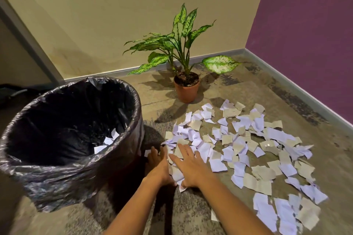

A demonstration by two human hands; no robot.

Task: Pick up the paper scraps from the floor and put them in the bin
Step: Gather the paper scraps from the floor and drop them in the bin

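— Hands nearest us: state?
— Left hand (158, 166) lies flat on the floor (172, 215) just beside the bin (57, 181), fingers straight, gripping nothing. Right hand (189, 168), farther right of the bin, presses spread fingers onto the paper scraps (238, 147).
— Scrap location?
— Main spread: floor, right of the bin. A few lie inside the bin. Potted plant (186, 89): beyond the bin, rightward.
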